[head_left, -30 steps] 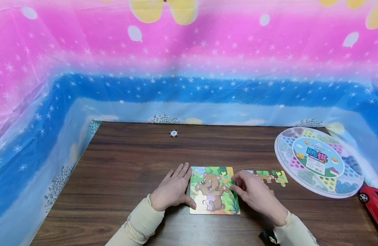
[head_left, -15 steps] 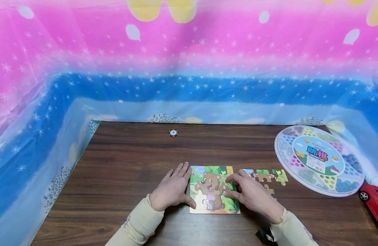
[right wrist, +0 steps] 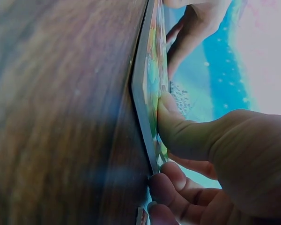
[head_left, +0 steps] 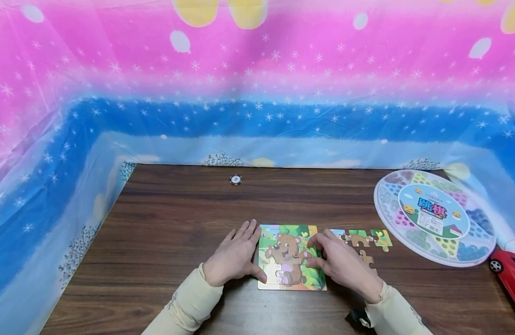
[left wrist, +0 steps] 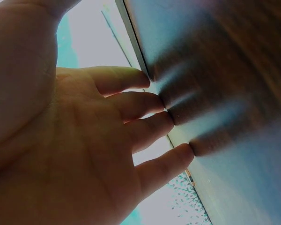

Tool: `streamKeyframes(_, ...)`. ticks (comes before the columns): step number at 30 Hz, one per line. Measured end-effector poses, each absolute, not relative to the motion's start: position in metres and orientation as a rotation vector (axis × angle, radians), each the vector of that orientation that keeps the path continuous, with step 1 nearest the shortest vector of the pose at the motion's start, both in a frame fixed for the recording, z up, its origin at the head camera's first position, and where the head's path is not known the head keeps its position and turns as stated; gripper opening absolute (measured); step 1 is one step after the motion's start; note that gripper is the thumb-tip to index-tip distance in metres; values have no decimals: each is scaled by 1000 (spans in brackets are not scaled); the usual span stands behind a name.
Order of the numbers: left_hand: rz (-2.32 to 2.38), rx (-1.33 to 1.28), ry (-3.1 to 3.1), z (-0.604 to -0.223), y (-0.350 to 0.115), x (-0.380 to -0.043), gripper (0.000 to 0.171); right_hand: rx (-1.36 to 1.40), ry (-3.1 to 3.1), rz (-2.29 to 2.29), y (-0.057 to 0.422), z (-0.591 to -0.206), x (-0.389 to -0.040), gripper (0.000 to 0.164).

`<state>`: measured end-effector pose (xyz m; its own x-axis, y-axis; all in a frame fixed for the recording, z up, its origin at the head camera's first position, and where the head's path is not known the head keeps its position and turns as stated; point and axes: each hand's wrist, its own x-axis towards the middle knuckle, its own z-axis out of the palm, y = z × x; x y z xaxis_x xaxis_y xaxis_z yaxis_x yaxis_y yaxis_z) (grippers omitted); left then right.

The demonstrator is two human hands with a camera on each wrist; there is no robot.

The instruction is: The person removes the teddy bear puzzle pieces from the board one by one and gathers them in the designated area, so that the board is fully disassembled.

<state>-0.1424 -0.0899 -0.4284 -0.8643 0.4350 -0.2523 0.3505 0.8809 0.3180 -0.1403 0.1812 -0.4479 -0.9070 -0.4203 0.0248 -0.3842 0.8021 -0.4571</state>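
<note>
A square bear jigsaw puzzle (head_left: 287, 242) lies flat on the table. My left hand (head_left: 236, 255) steadies its left side, fingers extended and thumb over the lower left corner. In the left wrist view that hand (left wrist: 98, 131) has straight fingers with tips on the tabletop. My right hand (head_left: 347, 260) bends over the puzzle's right side, thumb and forefinger across a right-hand piece. The right wrist view shows its thumb (right wrist: 182, 133) on the puzzle's face and other fingers curled by the edge. Loose pieces lie right of it, including a green corner piece (head_left: 383, 237) and a brown piece (head_left: 359, 238).
A round Chinese checkers set (head_left: 433, 218) lies at the back right, with a red toy car (head_left: 510, 279) in front of it. A poker chip (head_left: 236, 179) is near the back edge. Beside the right sleeve is a black object (head_left: 357, 319). Printed cloth (head_left: 257, 121) surrounds the table.
My right hand has shifted left from the puzzle's right edge onto its right-hand pieces, uncovering more of the loose brown piece below the row. My left hand keeps its place.
</note>
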Motion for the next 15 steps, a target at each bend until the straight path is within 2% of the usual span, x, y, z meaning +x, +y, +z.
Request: streamKeyframes(15, 377, 593, 2738, -427, -90, -142, 119, -583, 2927, -736, 178, -445, -140, 29)
